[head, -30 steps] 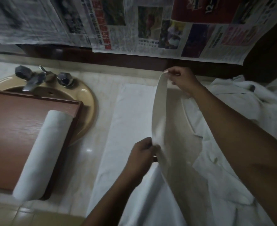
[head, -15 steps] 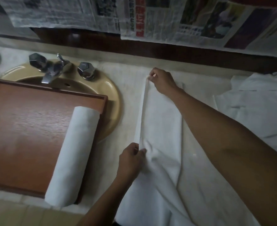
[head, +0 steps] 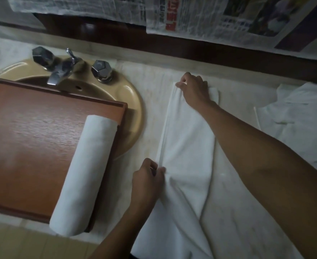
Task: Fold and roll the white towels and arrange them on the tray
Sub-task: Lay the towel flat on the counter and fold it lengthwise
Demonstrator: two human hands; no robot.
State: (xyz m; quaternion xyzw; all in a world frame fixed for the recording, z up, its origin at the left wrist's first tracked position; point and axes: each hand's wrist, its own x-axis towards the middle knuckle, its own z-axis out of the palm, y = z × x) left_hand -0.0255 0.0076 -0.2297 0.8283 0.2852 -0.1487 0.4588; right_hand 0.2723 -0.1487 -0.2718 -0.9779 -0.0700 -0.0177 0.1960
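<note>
A white towel point(head: 188, 146) lies folded lengthwise on the pale counter, its near end hanging over the front edge. My right hand point(head: 196, 89) pinches its far corner down against the counter. My left hand point(head: 147, 181) pinches the folded left edge closer to me. A brown wooden tray point(head: 32, 146) rests over the sink on the left. One rolled white towel point(head: 84, 172) lies along the tray's right side, its near end poking past the tray's front rim.
A tan sink point(head: 133, 116) with a chrome faucet point(head: 60, 68) and two knobs sits behind the tray. More white towels point(head: 301, 124) are heaped at the right. Newspaper sheets point(head: 210, 17) hang on the dark wall behind.
Both hands carried the raised towel edge leftward and down, laying the fold flat on the counter. The view shifted, so the tray and sink now sit further right.
</note>
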